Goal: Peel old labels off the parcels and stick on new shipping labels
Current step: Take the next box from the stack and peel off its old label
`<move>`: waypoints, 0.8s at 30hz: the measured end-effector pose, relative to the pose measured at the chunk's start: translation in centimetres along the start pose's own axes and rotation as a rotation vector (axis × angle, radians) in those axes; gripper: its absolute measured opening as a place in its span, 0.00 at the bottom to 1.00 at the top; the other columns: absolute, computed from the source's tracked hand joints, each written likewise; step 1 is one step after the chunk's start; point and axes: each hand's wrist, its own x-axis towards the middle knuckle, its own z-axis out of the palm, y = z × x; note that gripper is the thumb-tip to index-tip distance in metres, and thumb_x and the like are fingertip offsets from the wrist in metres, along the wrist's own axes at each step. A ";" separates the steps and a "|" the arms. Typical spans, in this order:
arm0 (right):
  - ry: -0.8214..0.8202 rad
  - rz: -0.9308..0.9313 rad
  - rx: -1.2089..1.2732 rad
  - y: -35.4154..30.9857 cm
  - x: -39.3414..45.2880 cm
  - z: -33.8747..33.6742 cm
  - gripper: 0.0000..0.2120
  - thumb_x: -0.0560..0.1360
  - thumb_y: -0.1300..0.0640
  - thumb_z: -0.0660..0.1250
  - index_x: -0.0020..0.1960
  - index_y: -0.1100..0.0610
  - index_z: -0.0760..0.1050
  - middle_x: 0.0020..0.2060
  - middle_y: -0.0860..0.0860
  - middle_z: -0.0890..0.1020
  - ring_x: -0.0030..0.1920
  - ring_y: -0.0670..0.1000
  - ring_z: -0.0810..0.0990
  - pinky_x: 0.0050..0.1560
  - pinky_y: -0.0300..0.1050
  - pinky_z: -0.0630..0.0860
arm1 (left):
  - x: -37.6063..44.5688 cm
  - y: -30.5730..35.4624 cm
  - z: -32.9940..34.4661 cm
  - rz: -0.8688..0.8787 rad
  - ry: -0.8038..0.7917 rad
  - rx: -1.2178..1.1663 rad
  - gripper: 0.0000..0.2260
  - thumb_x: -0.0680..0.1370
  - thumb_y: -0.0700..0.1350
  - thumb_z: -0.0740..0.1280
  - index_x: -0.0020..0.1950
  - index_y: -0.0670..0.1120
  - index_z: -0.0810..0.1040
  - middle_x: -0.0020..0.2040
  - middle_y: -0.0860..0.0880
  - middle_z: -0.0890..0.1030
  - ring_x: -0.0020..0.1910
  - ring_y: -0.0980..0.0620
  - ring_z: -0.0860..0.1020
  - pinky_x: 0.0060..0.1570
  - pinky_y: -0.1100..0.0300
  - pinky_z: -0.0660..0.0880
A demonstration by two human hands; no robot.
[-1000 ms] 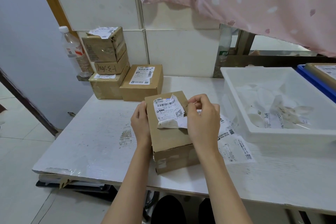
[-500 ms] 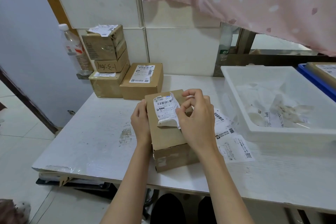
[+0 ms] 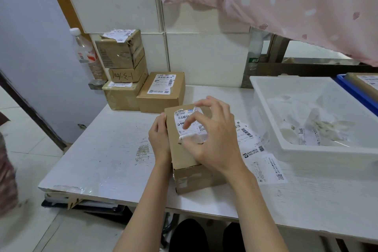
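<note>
A brown cardboard parcel (image 3: 180,155) lies near the front of the white table (image 3: 106,155). My left hand (image 3: 160,139) grips its left side. A white old label (image 3: 182,115) with barcodes sits on its top face, wrinkled and curled up along the lower edge. My right hand (image 3: 216,141) hovers over the label. Its thumb and bent forefinger pinch the lifted lower part, and the other fingers are spread above. A strip of fresh shipping labels (image 3: 263,162) lies flat on the table just right of the parcel, partly hidden by my right hand.
A white plastic bin (image 3: 302,150) holding crumpled peeled labels stands at the right, with a blue crate (image 3: 356,93) behind it. Stacked parcels (image 3: 122,57), a labelled parcel (image 3: 161,93) and a plastic bottle (image 3: 86,55) stand at the back left by the tiled wall. A pink curtain (image 3: 286,2) hangs above.
My right hand has moved from the label's right edge leftwards across it to the curled lower part, with its other fingers now spread. The left hand and parcel have stayed put.
</note>
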 end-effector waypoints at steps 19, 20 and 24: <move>-0.034 0.162 -0.001 0.3 0.0 0.0 0.19 0.66 0.44 0.62 0.55 0.48 0.72 0.49 0.39 0.76 0.51 0.43 0.70 0.53 0.43 0.66 | 0.0 0.0 0.0 -0.005 0.019 0.015 0.16 0.81 0.46 0.61 0.33 0.47 0.68 0.29 0.53 0.69 0.32 0.53 0.64 0.33 0.57 0.62; -0.047 0.153 -0.006 0.3 0.0 0.1 0.17 0.67 0.44 0.63 0.54 0.47 0.72 0.49 0.40 0.76 0.52 0.44 0.70 0.53 0.43 0.65 | 0.1 -0.1 0.0 -0.004 0.019 0.017 0.16 0.81 0.46 0.61 0.33 0.47 0.68 0.29 0.53 0.68 0.32 0.53 0.64 0.33 0.57 0.62; -0.075 0.126 -0.161 0.4 0.1 0.8 0.14 0.64 0.43 0.61 0.44 0.49 0.76 0.49 0.42 0.73 0.54 0.47 0.68 0.53 0.41 0.64 | 0.2 -0.1 0.0 -0.012 0.023 0.007 0.16 0.81 0.46 0.61 0.33 0.47 0.68 0.29 0.53 0.69 0.32 0.53 0.64 0.33 0.58 0.62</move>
